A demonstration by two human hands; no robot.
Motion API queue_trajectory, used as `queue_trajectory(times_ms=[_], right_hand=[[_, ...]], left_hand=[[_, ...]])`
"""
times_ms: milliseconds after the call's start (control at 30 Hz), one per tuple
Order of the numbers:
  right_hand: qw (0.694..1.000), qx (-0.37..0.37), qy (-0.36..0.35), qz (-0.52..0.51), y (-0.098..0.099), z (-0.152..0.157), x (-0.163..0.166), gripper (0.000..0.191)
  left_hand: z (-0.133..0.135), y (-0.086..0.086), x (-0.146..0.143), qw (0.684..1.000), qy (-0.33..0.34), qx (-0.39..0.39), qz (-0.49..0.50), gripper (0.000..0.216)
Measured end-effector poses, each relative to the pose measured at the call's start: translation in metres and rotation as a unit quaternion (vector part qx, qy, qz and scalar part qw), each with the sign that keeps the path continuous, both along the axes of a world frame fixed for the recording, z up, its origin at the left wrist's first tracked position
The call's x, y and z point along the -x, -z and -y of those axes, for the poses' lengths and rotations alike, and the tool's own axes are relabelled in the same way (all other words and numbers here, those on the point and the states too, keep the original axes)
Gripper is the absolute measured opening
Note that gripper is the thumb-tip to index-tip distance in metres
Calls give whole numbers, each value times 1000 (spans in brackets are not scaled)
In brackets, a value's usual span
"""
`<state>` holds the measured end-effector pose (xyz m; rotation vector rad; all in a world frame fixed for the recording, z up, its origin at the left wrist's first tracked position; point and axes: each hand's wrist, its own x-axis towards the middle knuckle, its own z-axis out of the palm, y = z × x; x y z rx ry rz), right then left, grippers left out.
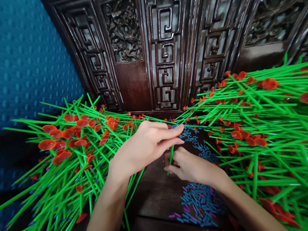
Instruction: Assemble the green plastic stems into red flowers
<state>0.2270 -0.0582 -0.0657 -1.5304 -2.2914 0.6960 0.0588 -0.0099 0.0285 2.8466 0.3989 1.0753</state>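
A thin green stick (170,159) stands nearly upright between my two hands, in the middle of the view. My left hand (149,142) is closed around its upper end, which the fingers hide. Just below and to the right, my right hand (190,166) pinches the lower part between thumb and fingers. The tip pokes out beneath the right thumb. Whether this stick carries a red cup cannot be seen. Many small blue pieces (199,204), with some purple ones among them, lie loose on the dark wooden surface (153,193) below my right hand.
A large heap of green sticks with red cup-shaped ends (72,166) spreads on the left. Another heap (278,134) rises on the right. More blue pieces (206,151) lie behind my right hand. A carved dark wooden panel (135,84) and a blue textured wall (31,55) stand behind.
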Motion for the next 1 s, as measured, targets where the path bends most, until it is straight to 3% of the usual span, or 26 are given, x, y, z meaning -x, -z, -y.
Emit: queue_trajectory(times_ms=[400, 567, 733, 800, 933, 1000], right_hand=[[999, 17, 27, -9, -1, 2, 2, 18], [1000, -4, 7, 10, -22, 11, -15, 35], [980, -97, 104, 136, -37, 17, -55, 22], [965, -66, 150, 207, -37, 17, -69, 24], [938, 112, 214, 251, -40, 13, -76, 29], [931, 139, 223, 254, -43, 11, -73, 26]], left_hand=[[-2, 1, 0, 998, 2, 55, -23, 33], [2, -5, 6, 998, -11, -11, 57, 31], [8, -17, 26, 958, -122, -128, 227, 46], [5, -20, 35, 926, -167, -178, 287, 49], [-14, -23, 58, 867, -223, -313, 319, 42], [-26, -22, 71, 861, -298, -293, 290, 41]])
